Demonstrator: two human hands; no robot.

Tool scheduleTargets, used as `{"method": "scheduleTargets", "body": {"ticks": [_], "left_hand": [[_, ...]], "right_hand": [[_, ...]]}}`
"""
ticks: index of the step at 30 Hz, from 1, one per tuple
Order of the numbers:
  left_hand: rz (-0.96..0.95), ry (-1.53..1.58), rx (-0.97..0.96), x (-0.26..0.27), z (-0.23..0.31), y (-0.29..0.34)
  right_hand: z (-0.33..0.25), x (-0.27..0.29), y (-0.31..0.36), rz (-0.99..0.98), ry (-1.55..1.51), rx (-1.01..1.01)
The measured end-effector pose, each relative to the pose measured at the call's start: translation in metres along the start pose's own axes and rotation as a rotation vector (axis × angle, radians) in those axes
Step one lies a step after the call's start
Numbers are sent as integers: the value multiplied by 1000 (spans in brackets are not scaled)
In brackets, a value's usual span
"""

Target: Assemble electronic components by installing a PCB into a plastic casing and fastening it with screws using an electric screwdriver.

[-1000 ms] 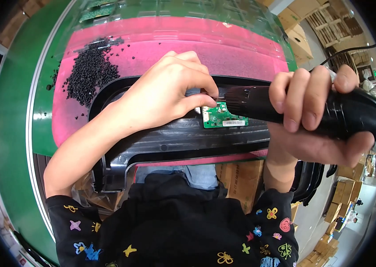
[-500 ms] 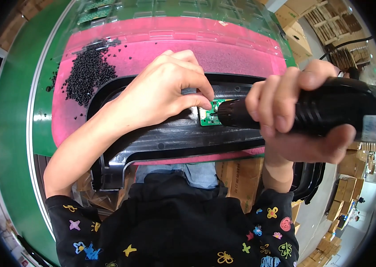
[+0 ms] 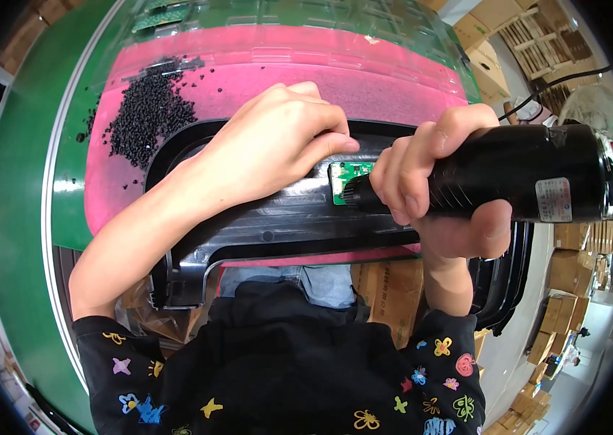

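While we looked down from the head view, our only one, we took the green circuit board as landmark. It lay inside the black plastic housing, partly hidden by the black driver, whose ribbed nose covered its lower part. Whether the bit touched anything, we could not tell.

We judged the board light, stiff and fragile, best taken by its edges, off the mounted parts. The driver seemed likely heavy and fairly smooth, best gripped round its barrel. The housing looked slick, light for its size; its rim was the likely hold.

Right hand, just right of the board: fingers wrapped round the driver, the board lying to their left. Left hand, up and left of the board: fingers curled, thumb and forefinger tips drawn close near the board's upper edge. We could not tell whether they pinched anything. Well left of the board, outside the housing, small black pieces lay heaped, mostly on a pink mat.
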State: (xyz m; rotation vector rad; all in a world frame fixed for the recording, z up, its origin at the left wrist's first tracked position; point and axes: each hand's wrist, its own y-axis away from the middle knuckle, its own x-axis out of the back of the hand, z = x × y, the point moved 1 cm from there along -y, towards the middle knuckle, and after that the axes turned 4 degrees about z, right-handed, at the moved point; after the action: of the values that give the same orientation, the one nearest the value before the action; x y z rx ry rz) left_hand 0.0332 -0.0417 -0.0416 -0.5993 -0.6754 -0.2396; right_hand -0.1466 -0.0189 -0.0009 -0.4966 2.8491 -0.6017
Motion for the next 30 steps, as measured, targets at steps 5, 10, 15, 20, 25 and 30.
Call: {"method": "scheduleTargets", "body": {"ticks": [5,10,15,20,25,30], "left_hand": [[38,6,-8,-3,2,-1],[59,23,-64,-2,0,1],[28,-27,-92,-1,-1,3],[-105,-69,-161,-2,1,3],[-13,67,-327,-5,5,4],[-117,241,-188,-5,8,3]], "right_hand": [[7,5,-7,-159,-113,-54],[15,5,-11,-227,-100,-71],[10,2,-9,-203,-68,-58],[-5,15,-7,-195,-257,198],[-22,19,-12,-214,-343,312],[-28,28,-13,-280,-350,366]]}}
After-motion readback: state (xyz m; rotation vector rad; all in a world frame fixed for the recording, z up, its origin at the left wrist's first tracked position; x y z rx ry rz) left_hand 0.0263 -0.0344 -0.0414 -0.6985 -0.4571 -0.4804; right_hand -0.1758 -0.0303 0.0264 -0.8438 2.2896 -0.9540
